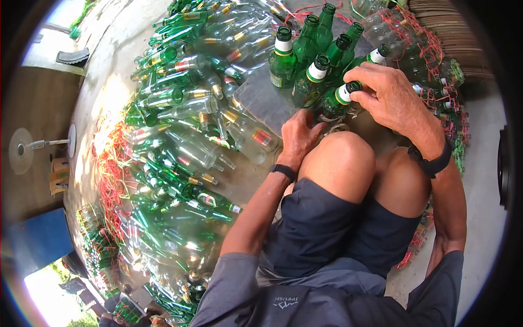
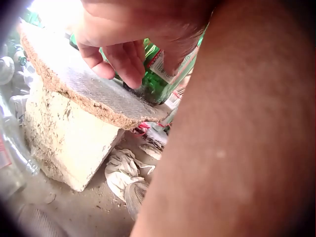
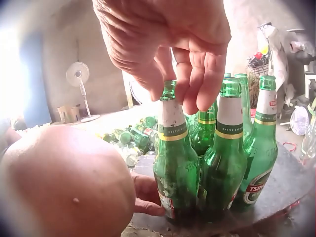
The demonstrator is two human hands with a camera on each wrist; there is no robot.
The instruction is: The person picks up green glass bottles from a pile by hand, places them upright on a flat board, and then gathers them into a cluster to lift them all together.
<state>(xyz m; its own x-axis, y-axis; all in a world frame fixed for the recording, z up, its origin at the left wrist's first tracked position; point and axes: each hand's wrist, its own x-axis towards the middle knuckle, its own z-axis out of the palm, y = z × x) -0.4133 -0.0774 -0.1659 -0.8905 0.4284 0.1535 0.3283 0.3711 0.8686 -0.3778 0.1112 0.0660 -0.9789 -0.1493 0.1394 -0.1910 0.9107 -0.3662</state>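
Several green beer bottles stand upright in a cluster on a dark round-edged slab. My right hand pinches the mouth of the nearest beer bottle, thumb on one side and fingers on the other in the right wrist view. This bottle has a white neck label and a gold band. Down by its base is my left hand, its fingers loosely bent and holding nothing firmly. In the left wrist view the left thumb overlaps the label of a green bottle, and the other fingers hang beside it over the slab.
A pale block supports the slab. Loose green and clear bottles cover the floor on the left. Red plastic string lies beyond them. Tied bottle bundles are at the right. My bent knees are close to the slab.
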